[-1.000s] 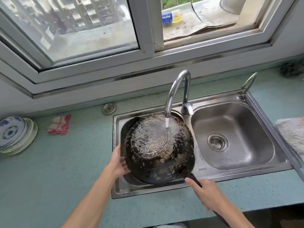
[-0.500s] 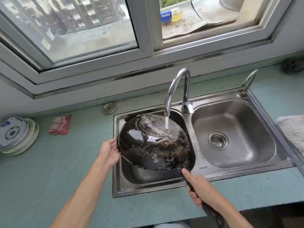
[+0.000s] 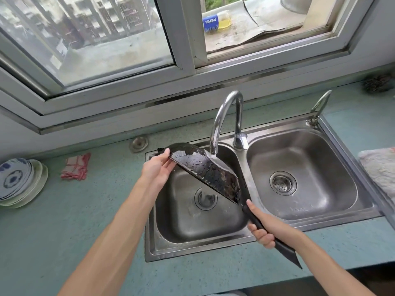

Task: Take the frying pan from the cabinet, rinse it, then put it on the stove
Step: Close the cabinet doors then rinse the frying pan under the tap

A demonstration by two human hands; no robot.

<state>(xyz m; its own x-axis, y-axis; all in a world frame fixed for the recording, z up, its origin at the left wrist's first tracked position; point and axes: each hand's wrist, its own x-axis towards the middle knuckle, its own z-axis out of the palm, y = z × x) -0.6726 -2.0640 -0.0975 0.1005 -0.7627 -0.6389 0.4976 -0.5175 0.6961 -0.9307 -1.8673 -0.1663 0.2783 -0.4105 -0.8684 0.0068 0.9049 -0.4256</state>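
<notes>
Gripping the long black handle [image 3: 270, 236], our right hand [image 3: 265, 228] is closed round it with the thumb stretched along the top toward the pan, the forearm running in from the lower right. Our left hand [image 3: 157, 168] pinches the far rim of the frying pan [image 3: 205, 169], thumb on the upper side and fingers curled beneath, the left arm reaching up from the lower left. Between the two hands we hold the pan tipped steeply on edge over the left basin [image 3: 192, 214] of the double sink, its dark, water-beaded underside facing us. The rim sits just under the spout of the curved faucet [image 3: 224, 116]. To the right lies the second basin [image 3: 299, 174]. Out on the green counter [image 3: 64, 221] sit a red checked cloth [image 3: 75, 169] and, at the far left edge, a stack of bowls [image 3: 17, 182].
</notes>
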